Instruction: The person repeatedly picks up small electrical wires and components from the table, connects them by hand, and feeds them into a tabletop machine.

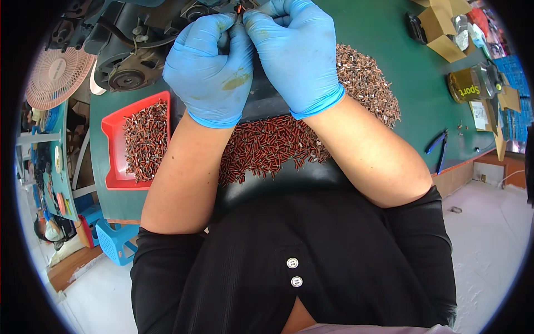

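Note:
My left hand (208,69) and my right hand (295,55), both in stained blue gloves, meet at the top of the view beside a dark machine (127,75). Their fingertips are pinched together around a small copper-coloured coil (240,9), which is only partly visible. Below my wrists, between my forearms, a heap of small red-brown wire coils (272,146) lies on a black surface. More such pieces fill a red tray (115,150) left of my left forearm. Right of my right wrist, a pile of paler copper-coloured pieces (367,83) spreads over the green tabletop (389,28).
Blue-handled pliers (438,149) lie near the table's right edge. Beyond them stand a plastic jar (474,83) and an open cardboard box (442,33). A pink fan (58,78) and a blue stool (115,242) are at the left.

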The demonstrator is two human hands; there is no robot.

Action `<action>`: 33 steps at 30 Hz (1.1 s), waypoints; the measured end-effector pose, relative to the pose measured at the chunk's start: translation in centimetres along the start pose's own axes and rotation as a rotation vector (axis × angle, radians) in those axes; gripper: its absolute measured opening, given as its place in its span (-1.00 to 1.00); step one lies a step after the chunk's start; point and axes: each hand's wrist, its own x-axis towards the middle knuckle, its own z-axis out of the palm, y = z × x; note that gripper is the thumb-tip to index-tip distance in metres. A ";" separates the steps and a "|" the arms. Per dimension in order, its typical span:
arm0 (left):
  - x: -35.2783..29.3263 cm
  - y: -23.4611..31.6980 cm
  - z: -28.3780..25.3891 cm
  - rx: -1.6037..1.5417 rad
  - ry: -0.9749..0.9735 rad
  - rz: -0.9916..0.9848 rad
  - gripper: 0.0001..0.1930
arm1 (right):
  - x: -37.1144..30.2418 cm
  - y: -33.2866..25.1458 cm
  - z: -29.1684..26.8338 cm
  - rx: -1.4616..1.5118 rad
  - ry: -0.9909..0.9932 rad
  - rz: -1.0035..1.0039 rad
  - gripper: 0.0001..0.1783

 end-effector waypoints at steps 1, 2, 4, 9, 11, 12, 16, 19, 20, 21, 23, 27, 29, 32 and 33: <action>0.0 0.0 0.0 0.007 -0.004 0.004 -0.91 | 0.0 0.0 0.0 0.002 -0.007 0.000 -0.88; -0.1 0.0 -0.1 0.007 -0.005 0.003 -0.91 | -0.1 0.0 -0.1 0.005 -0.014 -0.001 -0.87; 0.0 0.2 -0.4 -0.011 -0.003 0.016 -0.91 | -0.3 -0.7 -0.2 0.004 -0.023 0.028 -0.87; 0.5 1.4 -2.0 0.033 -0.052 0.003 -0.91 | -1.4 -2.2 -0.8 -0.042 -0.032 0.049 -0.88; 0.4 2.1 -2.6 0.074 -0.083 0.007 -0.91 | -1.9 -1.7 -1.5 -0.018 -0.069 0.003 -0.90; 0.1 2.4 -2.7 0.036 -0.113 -0.076 -0.91 | -2.1 -1.4 -2.4 0.034 -0.126 0.101 -0.91; -1.6 3.1 -5.2 -0.164 -0.282 -0.285 -0.84 | -3.1 1.7 -8.5 -0.166 -0.304 0.053 -0.91; -3.2 3.4 -8.9 -0.041 -0.294 -0.206 -0.83 | -5.5 2.9 -15.3 -0.149 -0.418 -0.215 -0.87; -4.3 2.9 -10.2 0.078 -0.352 -0.276 -0.85 | -6.5 4.4 -17.3 -0.383 -0.475 -0.133 -0.86; -5.3 1.3 -11.9 0.158 -0.346 -0.218 -0.86 | -7.1 5.3 -18.5 -0.595 -0.535 -0.061 -0.85; -6.6 -2.2 -15.7 0.195 -0.343 -0.394 -0.85 | -8.3 5.4 -19.9 -0.714 -0.657 -0.083 -0.90; -8.5 -4.1 -19.1 0.336 -0.413 -0.538 -0.85 | -11.5 7.0 -21.2 -0.758 -0.643 -0.139 -0.81; -9.5 -3.4 -19.6 0.324 -0.427 -0.498 -0.87 | -12.5 7.0 -21.0 -0.854 -0.574 -0.366 -0.82; -11.5 4.6 -15.3 0.051 -0.630 -0.172 -0.89 | -12.8 7.8 -21.0 -0.817 -0.600 -0.288 -0.84; -11.9 6.4 -14.3 0.032 -0.771 -0.061 -0.88 | -12.9 7.8 -21.0 -0.799 -0.581 -0.286 -0.86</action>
